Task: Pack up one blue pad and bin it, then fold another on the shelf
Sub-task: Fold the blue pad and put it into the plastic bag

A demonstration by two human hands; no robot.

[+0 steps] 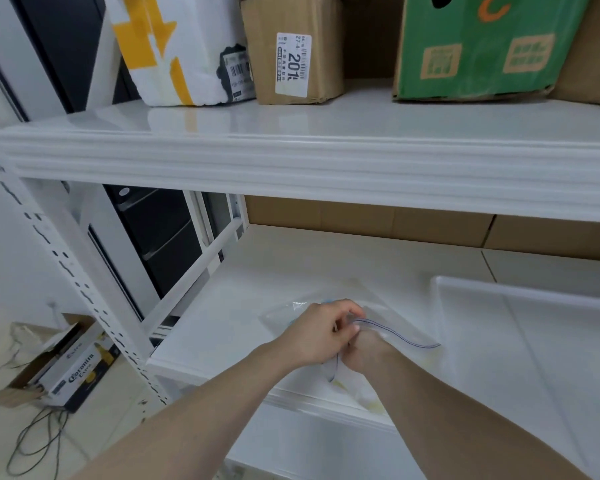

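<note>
- While both forearms reach forward from the bottom edge, the left hand (321,336) curls its fingers and pinches the zip edge of a clear zip bag (388,327) on the lower shelf (243,289).
- Right hand (366,355) sits just beneath the left, touching it; its grasp is hidden, so I cannot tell it.
- A sliver of blue pad (327,301) peeks out behind the left knuckles, apparently inside the bag.
- Just right of the bag lies a white tray (534,323).
- Left, on the floor, a beer carton (73,365) and cables.
- Overhead, the upper shelf (291,161) carries a white parcel (174,50), brown box (291,50) and green box (482,46).
</note>
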